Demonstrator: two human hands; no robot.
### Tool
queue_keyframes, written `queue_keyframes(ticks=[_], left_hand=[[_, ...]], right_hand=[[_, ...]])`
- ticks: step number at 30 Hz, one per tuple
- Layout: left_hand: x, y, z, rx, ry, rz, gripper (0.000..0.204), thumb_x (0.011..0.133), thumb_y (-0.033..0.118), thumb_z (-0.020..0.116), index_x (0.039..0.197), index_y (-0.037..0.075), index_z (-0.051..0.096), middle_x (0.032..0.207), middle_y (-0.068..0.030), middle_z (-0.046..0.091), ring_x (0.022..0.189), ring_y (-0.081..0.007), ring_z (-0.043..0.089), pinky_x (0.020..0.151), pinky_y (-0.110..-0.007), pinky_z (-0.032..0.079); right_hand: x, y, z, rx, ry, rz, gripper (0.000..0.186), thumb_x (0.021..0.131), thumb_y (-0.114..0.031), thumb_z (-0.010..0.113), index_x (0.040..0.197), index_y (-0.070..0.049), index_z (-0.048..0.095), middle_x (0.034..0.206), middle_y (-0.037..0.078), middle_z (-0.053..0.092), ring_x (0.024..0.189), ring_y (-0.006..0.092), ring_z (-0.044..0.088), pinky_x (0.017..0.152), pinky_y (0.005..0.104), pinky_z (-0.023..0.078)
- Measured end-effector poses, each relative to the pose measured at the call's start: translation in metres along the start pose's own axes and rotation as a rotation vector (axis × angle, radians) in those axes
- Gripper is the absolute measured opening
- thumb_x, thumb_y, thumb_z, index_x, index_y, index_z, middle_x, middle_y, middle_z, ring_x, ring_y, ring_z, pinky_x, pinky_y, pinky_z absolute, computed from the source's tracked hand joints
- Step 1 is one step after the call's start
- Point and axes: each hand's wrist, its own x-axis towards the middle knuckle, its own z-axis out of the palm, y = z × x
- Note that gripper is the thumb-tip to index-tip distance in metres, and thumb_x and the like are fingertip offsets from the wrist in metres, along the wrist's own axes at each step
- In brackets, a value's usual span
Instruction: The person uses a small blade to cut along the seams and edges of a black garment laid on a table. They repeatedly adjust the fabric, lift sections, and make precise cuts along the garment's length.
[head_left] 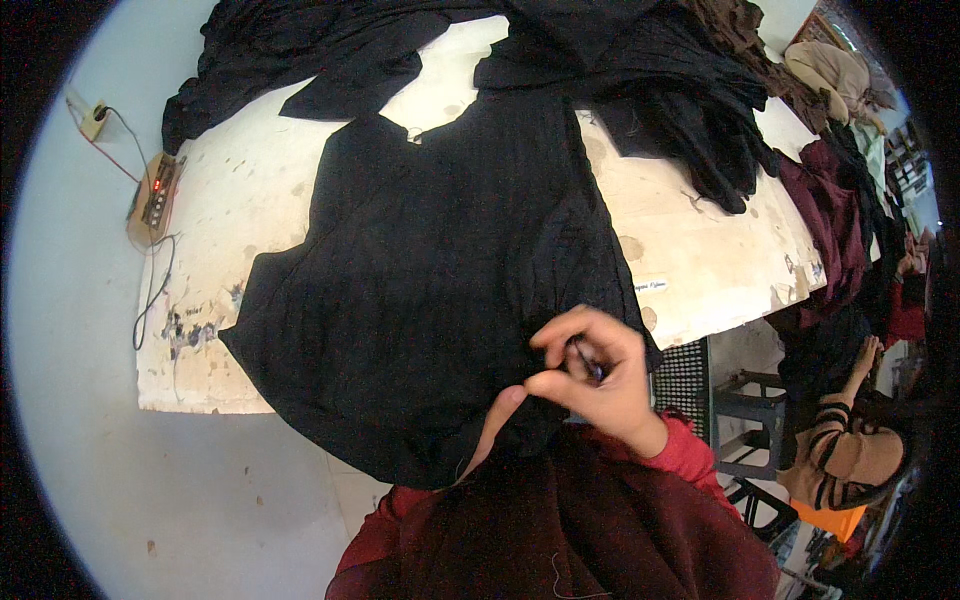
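Note:
A black garment (420, 250) lies spread on the pale worktable, its near edge hanging toward my lap. My left hand (494, 432) grips that near edge; one finger shows along the cloth and the rest is hidden by the fabric. Just right of it, my right hand (605, 375) is held over the garment with its fingers curled and its thumb tip close to the left fingertip. A small dark object sits within the right hand, too covered to name. A thin loose thread hangs by the left finger.
More black garments (640, 50) cover the far side of the worktable (720, 250). Maroon cloth (825, 215) drapes over its right edge. A power strip (155, 200) stands at the left by the wall. Dark plastic stools (750, 425) and a seated person (850, 455) in a striped top are at right.

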Motion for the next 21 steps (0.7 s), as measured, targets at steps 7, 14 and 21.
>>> queue_keyframes(ticks=[7,14,21], left_hand=[[-0.003,0.011,0.002,0.329,-0.043,0.122,0.051,0.089,0.028,0.068,0.131,0.003,0.053,0.128,-0.0173,0.056,0.117,-0.0258,0.057,0.103,-0.038,0.042],[0.010,-0.001,0.007,0.537,-0.107,0.391,0.051,0.090,0.012,0.064,0.136,0.003,0.046,0.135,-0.0162,0.051,0.126,-0.0276,0.049,0.108,-0.043,0.036],[0.012,0.003,0.010,0.413,0.027,0.436,0.054,0.087,0.028,0.070,0.129,0.000,0.052,0.126,-0.0177,0.058,0.116,-0.0303,0.056,0.101,-0.039,0.042]], right_hand=[[0.001,0.016,0.022,-0.366,0.109,-0.006,0.016,0.075,-0.011,0.078,0.084,0.000,0.069,0.076,0.011,0.067,0.064,0.0197,0.066,0.058,0.0291,0.049],[0.007,0.009,0.011,-0.428,0.040,0.061,0.016,0.079,-0.014,0.074,0.082,0.001,0.070,0.073,0.011,0.067,0.064,0.0188,0.065,0.056,0.0287,0.047],[0.016,0.020,0.003,-0.289,-0.055,0.207,0.015,0.084,-0.012,0.070,0.080,0.002,0.069,0.069,0.003,0.063,0.063,0.0061,0.055,0.057,0.0240,0.042]])
